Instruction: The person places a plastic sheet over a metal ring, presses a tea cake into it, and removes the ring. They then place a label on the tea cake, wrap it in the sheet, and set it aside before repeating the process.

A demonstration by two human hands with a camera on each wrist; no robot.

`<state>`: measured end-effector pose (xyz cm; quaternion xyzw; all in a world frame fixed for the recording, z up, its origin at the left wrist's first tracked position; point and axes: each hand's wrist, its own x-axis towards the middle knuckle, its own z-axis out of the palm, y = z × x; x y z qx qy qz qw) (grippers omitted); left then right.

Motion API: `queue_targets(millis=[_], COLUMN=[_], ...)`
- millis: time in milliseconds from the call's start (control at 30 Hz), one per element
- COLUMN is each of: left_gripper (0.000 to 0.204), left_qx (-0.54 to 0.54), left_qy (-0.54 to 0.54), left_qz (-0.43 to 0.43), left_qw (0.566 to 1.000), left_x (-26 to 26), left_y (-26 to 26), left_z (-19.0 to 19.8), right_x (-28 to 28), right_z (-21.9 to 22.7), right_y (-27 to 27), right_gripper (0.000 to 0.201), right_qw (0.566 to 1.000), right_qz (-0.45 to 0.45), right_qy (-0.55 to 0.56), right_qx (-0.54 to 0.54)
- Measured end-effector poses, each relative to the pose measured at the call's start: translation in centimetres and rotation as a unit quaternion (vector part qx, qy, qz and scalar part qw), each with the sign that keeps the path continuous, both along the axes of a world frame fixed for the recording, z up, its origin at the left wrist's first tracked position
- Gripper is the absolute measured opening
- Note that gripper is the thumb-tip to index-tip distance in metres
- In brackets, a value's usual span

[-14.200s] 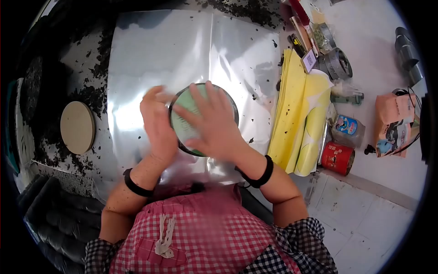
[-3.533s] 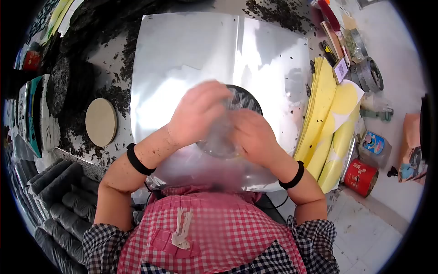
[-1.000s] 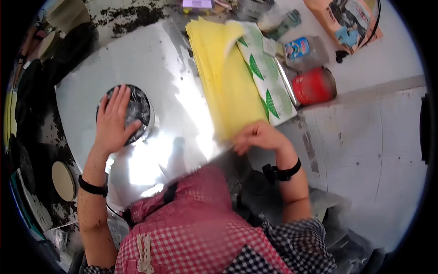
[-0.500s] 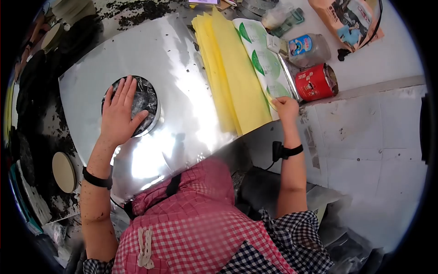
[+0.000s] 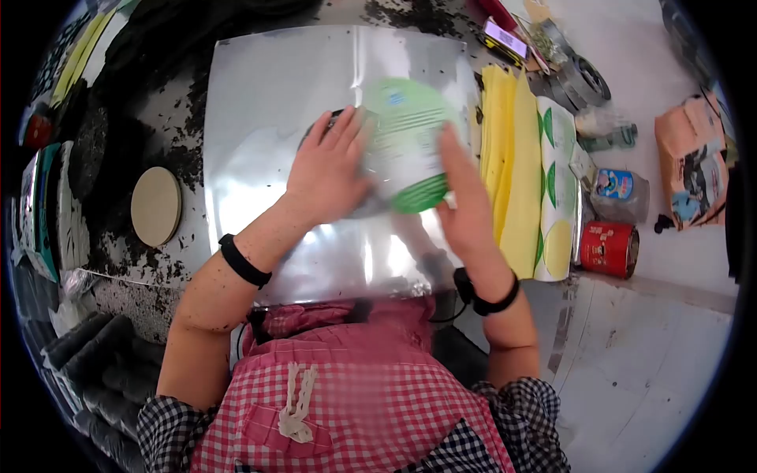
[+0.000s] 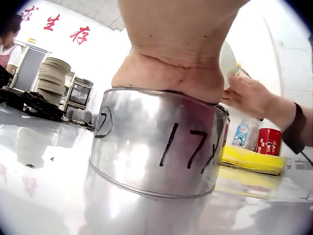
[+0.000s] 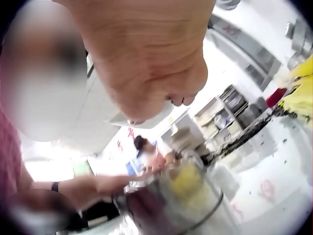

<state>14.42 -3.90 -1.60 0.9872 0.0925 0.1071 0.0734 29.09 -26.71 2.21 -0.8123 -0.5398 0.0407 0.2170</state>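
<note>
Head view: a large, shiny silver sheet (image 5: 276,71) lies beneath a squat metal cylinder (image 6: 156,142) with black marker figures on its side. Right of the cylinder are a stack of long yellow sheets (image 5: 520,173) and, beyond it, a white strip printed with green shapes (image 5: 558,158). An orange paper-like bag (image 5: 690,158) is farther right; its contents cannot be told.

The left hand (image 5: 327,173) rests on the cylinder's top, fingers extended, gripping nothing. Dark material shows beside the fingers; how full the cylinder is stays hidden.

A round green-and-white printed disc (image 5: 406,150), thin and blurred, is raised at the cylinder's right, partly across its top from above. The right hand (image 5: 469,209) pinches its edge, so it is off any stack and not yet lying flat.

Left of the cylinder, well apart, lies a round beige disc (image 5: 155,206). Far to its right are a clear jar with a blue label (image 5: 619,197) and a smaller red tin (image 5: 607,248), contents unclear.
</note>
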Motion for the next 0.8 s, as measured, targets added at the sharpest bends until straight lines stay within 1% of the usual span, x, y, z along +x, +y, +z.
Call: queue_targets(millis=[33, 100, 133, 167, 200, 233, 300, 333, 367, 400, 433, 467, 500, 567, 600, 633, 667, 700, 733, 767, 800], left_gripper=[0.071, 0.071, 0.070, 0.069, 0.068, 0.066, 0.062, 0.058, 0.055, 0.054, 0.053, 0.055, 0.057, 0.057, 0.057, 0.058, 0.060, 0.063, 0.066, 0.068, 0.070], left_qx=[-0.238, -0.305, -0.258, -0.211, -0.163, -0.142, -0.105, -0.187, -0.263, -0.354, -0.439, -0.531, -0.621, -0.475, -0.395, -0.307, -0.278, -0.242, -0.202, -0.173, -0.143], left_qy=[-0.007, -0.095, -0.095, -0.095, -0.096, -0.102, -0.112, -0.112, -0.114, -0.146, -0.186, -0.250, -0.304, -0.363, -0.390, -0.416, -0.361, -0.303, -0.242, -0.189, -0.135], left_qz=[0.029, -0.041, -0.044, -0.048, -0.050, -0.048, -0.052, -0.031, -0.008, 0.018, 0.042, 0.068, 0.090, 0.125, 0.140, 0.151, 0.071, -0.012, -0.094, -0.107, -0.115], left_qw=[0.971, 0.947, 0.960, 0.972, 0.981, 0.983, 0.987, 0.975, 0.958, 0.924, 0.878, 0.807, 0.717, 0.792, 0.820, 0.842, 0.887, 0.922, 0.944, 0.961, 0.974], left_x=[-0.1, -0.4, -0.7, -0.7, -0.5, -0.5, -0.4, -0.4, -0.3, -0.4, -0.5, -1.0, -1.4, -1.5, -1.3, -1.1, -0.8, -0.4, -0.1, -0.2, -0.4], left_y=[0.2, 0.6, 0.6, 0.6, 0.7, 0.7, 0.6, 0.2, 0.0, 0.3, 0.5, 0.6, 0.2, -0.2, -0.3, -0.3, 0.2, 0.7, 1.0, 0.8, 0.7], left_z=[0.6, -0.8, -1.1, -1.2, -0.9, -0.7, -0.4, -0.2, 0.2, -0.2, -0.5, -2.4, -3.6, -3.5, -3.1, -2.6, -1.7, -0.7, 0.0, 0.3, 0.5], right_x=[-0.6, -0.5, -0.9, -1.1, -1.8, -2.4, -2.8, -3.0, -3.1, -3.1, -2.8, -2.7, -3.3, -4.8, -5.2, -5.0, -4.9, -4.8, -3.8, -2.0, -1.1], right_z=[-0.2, -1.5, -1.9, -1.2, 1.9, 3.4, 1.7, 0.7, -0.4, -1.8, -3.0, -3.6, -3.4, -2.6, -2.9, -3.0, -3.1, -3.1, -3.4, -3.8, -3.1], right_y=[1.8, 4.3, 5.4, 5.3, 5.9, 6.3, 9.8, 11.1, 11.4, 11.8, 12.5, 12.7, 12.9, 13.6, 13.9, 13.8, 13.7, 13.6, 12.6, 10.8, 10.3], right_gripper=[0.072, 0.067, 0.067, 0.069, 0.071, 0.073, 0.076, 0.077, 0.077, 0.078, 0.078, 0.080, 0.080, 0.079, 0.075, 0.071, 0.068, 0.065, 0.061, 0.058, 0.054], right_qw=[0.997, 0.987, 0.986, 0.986, 0.986, 0.986, 0.986, 0.978, 0.980, 0.982, 0.983, 0.985, 0.993, 0.988, 0.991, 0.991, 0.991, 0.991, 0.994, 0.956, 0.881], right_qz=[0.067, 0.152, 0.168, 0.160, 0.153, 0.143, 0.147, 0.147, 0.135, 0.122, 0.115, 0.090, 0.092, 0.099, 0.083, 0.086, 0.089, 0.091, 0.029, -0.031, -0.084], right_qy=[-0.045, -0.047, -0.001, -0.007, -0.015, -0.020, 0.070, 0.113, 0.110, 0.107, 0.103, 0.103, 0.032, -0.110, -0.103, -0.100, -0.099, -0.100, 0.078, 0.252, 0.417], right_qx=[-0.007, -0.013, -0.013, -0.038, -0.062, -0.086, 0.039, 0.101, 0.099, 0.100, 0.101, 0.107, 0.062, -0.037, -0.018, -0.015, -0.010, -0.001, 0.074, 0.144, 0.206])
